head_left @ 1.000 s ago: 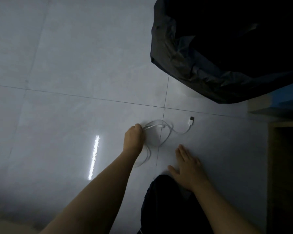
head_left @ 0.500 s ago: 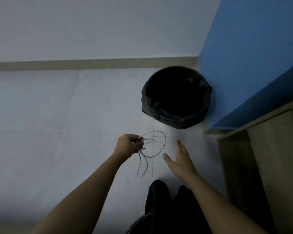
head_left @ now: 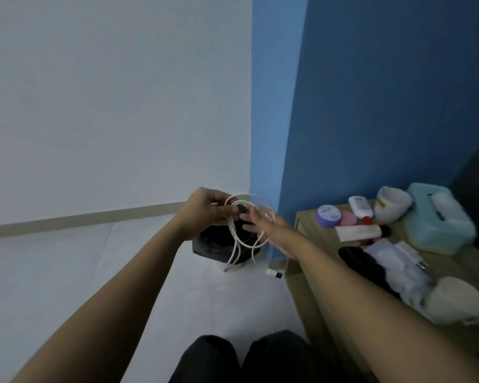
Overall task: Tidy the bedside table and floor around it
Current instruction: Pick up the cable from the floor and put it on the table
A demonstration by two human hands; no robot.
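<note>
Near on the right, a wooden surface (head_left: 309,226) holds a round pale cup (head_left: 454,299), a soft blue-green tissue box (head_left: 437,219) and a round purple jar (head_left: 328,215). Farther out, to its left, the left hand (head_left: 205,210) curls its fingers round a thin white cable (head_left: 237,244) wound in loops. The right hand (head_left: 263,225) reaches to the loops with straight fingers, holding nothing. Behind sits a round black bin (head_left: 213,241).

Beyond the left hand (head_left: 205,208), a plain white wall (head_left: 108,106) meets the pale grey tiled floor (head_left: 67,272) at a beige skirting board (head_left: 80,218). Right of the right hand (head_left: 263,222), a blue wall (head_left: 385,106) backs a light wooden bench (head_left: 302,294). The light is dim.
</note>
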